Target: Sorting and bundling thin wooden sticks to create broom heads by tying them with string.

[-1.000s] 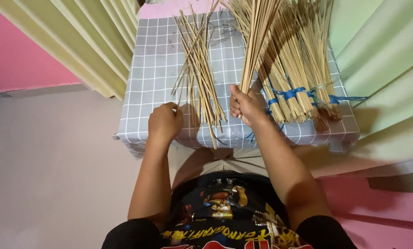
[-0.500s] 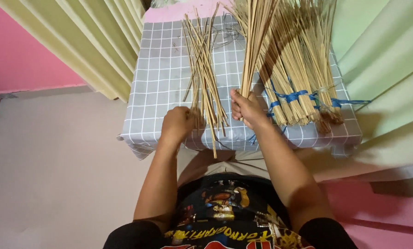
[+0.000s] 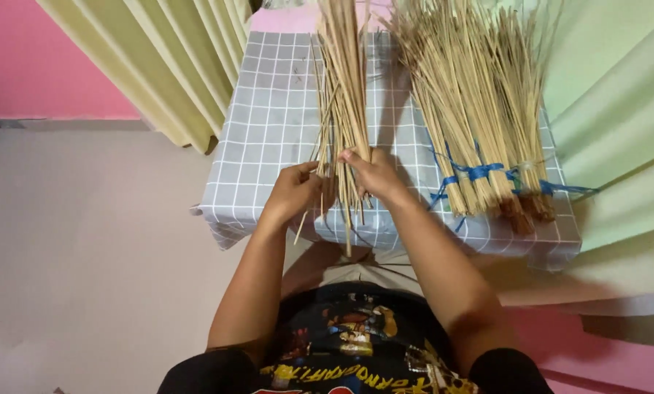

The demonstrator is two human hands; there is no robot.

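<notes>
The thin pale-tan dry plant sticks (image 3: 343, 109) look matt, stiff and woody. The grey white-gridded cloth (image 3: 268, 138) beneath looks smooth (slightly sheeny), and the blue plastic string (image 3: 480, 174) binding the tied stick bundles (image 3: 473, 109) looks glossy.

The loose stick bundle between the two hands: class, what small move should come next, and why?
Probably tap the loose stick bundle down so its ends line up. Both the left hand and right hand grip it near the bottom, yet several stick ends poke out unevenly below, past the edge of the checked tablecloth. The tied bundles beside it look neater.
</notes>
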